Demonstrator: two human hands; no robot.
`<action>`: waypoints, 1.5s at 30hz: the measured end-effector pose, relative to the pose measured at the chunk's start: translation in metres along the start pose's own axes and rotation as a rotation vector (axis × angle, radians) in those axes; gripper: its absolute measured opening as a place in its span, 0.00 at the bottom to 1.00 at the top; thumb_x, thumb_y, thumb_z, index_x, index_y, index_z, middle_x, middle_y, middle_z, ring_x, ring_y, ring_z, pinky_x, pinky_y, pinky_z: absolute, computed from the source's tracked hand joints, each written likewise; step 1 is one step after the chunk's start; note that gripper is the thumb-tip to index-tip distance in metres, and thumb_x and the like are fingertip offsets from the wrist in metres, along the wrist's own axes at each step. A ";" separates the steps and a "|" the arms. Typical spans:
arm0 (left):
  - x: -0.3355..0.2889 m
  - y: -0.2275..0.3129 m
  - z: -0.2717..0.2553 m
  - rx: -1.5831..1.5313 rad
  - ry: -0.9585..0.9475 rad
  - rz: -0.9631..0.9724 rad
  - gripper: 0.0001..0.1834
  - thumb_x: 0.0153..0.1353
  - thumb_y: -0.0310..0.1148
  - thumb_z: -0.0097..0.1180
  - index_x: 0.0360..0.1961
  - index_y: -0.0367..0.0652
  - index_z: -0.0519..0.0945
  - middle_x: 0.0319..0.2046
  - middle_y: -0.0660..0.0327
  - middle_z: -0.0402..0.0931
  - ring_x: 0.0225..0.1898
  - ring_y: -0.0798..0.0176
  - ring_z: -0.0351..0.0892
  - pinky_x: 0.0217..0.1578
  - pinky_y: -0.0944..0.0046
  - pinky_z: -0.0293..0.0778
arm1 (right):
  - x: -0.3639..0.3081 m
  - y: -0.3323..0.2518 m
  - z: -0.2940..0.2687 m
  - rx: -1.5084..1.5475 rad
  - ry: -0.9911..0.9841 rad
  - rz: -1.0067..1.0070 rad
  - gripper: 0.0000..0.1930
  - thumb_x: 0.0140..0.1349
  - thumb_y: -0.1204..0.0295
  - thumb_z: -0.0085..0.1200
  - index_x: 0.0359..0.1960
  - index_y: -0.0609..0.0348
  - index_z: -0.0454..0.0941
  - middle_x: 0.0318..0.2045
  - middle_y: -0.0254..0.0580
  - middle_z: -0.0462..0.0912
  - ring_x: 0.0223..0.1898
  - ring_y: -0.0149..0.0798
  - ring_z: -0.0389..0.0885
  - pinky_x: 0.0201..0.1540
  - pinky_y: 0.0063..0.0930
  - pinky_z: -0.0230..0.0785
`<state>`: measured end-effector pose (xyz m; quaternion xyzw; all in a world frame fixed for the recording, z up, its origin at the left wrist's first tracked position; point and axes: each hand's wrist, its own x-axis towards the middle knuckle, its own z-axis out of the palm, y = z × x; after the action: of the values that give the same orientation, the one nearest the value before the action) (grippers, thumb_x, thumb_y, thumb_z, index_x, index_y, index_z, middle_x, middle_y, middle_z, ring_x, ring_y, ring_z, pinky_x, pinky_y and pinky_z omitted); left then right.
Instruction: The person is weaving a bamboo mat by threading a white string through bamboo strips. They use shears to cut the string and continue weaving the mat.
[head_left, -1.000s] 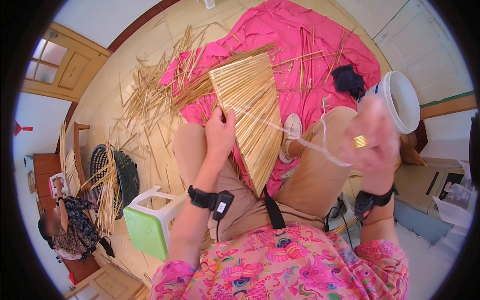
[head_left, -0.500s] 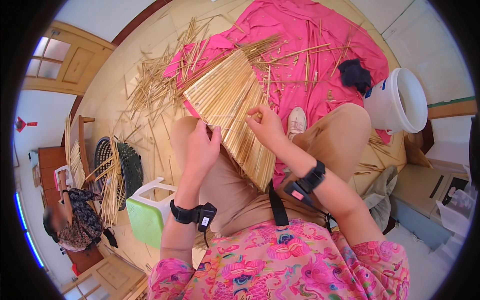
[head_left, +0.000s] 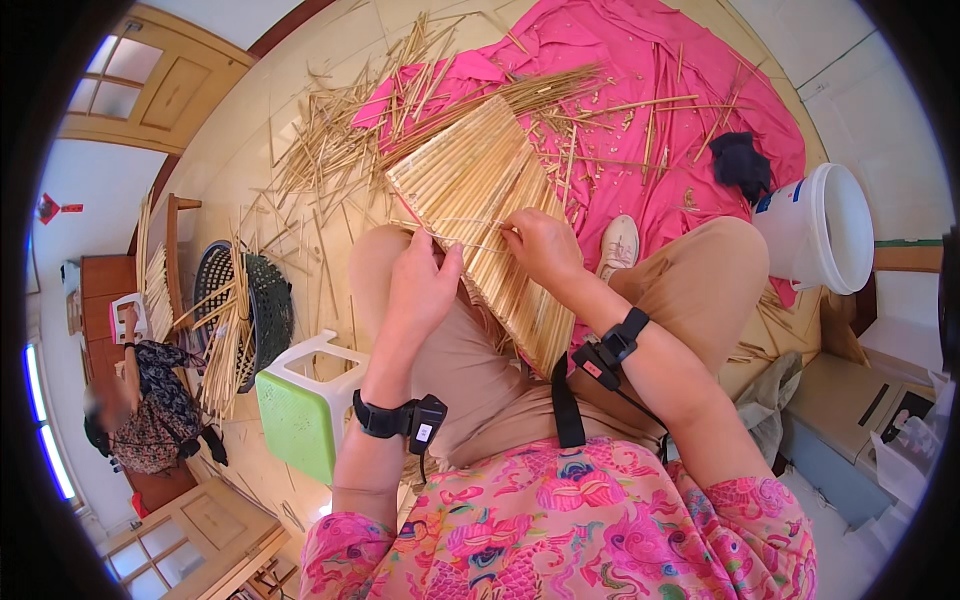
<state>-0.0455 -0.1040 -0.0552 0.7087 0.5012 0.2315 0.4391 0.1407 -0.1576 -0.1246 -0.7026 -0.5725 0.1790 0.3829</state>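
Observation:
A fan-shaped panel of pale straw-coloured stalks [head_left: 470,170], laid side by side, leans across my lap, its wide end away from me. White string [head_left: 462,221] runs across its middle. My left hand [head_left: 425,285] is closed at the panel's left edge, thumb and fingers pinching the edge beside the string. Over the panel's right side, my right hand [head_left: 545,248] is closed in a pinch where the string ends, its curled fingers hiding part of the string. Black bands with small devices are strapped to both my wrists.
Loose stalks [head_left: 330,165] litter the floor and a pink cloth [head_left: 640,75] ahead. A white bucket [head_left: 840,230] and dark cloth [head_left: 740,165] are on the right. Left are a green-and-white stool [head_left: 295,420], a dark basket [head_left: 270,320] of stalks, and another person [head_left: 155,400].
My right hand has come down to the string and pinches it; the string now stretches more visibly across the panel. The view has shifted slightly, while my left hand stays at the left edge.

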 end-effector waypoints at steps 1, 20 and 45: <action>0.000 0.001 -0.002 0.027 -0.009 -0.005 0.15 0.64 0.33 0.57 0.46 0.32 0.74 0.33 0.44 0.83 0.34 0.47 0.84 0.36 0.53 0.77 | 0.000 0.000 0.000 -0.002 0.006 -0.027 0.05 0.58 0.70 0.60 0.32 0.56 0.82 0.28 0.46 0.82 0.33 0.52 0.83 0.35 0.43 0.75; 0.033 0.042 0.015 -0.620 -0.345 -0.086 0.33 0.61 0.18 0.46 0.69 0.32 0.56 0.61 0.50 0.68 0.56 0.56 0.77 0.54 0.59 0.78 | -0.041 -0.047 -0.060 0.199 0.104 -0.047 0.27 0.55 0.62 0.68 0.50 0.65 0.74 0.41 0.53 0.82 0.44 0.54 0.82 0.47 0.42 0.74; 0.113 0.018 -0.071 -0.149 -0.486 0.181 0.18 0.61 0.31 0.66 0.52 0.39 0.80 0.44 0.65 0.82 0.46 0.72 0.77 0.50 0.67 0.73 | 0.052 0.039 -0.136 0.024 -0.239 -0.136 0.24 0.57 0.75 0.62 0.57 0.62 0.76 0.35 0.39 0.71 0.39 0.39 0.73 0.45 0.30 0.67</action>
<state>-0.0471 0.0252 -0.0166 0.7512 0.2973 0.1289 0.5750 0.2757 -0.1560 -0.0564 -0.6314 -0.6580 0.2417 0.3316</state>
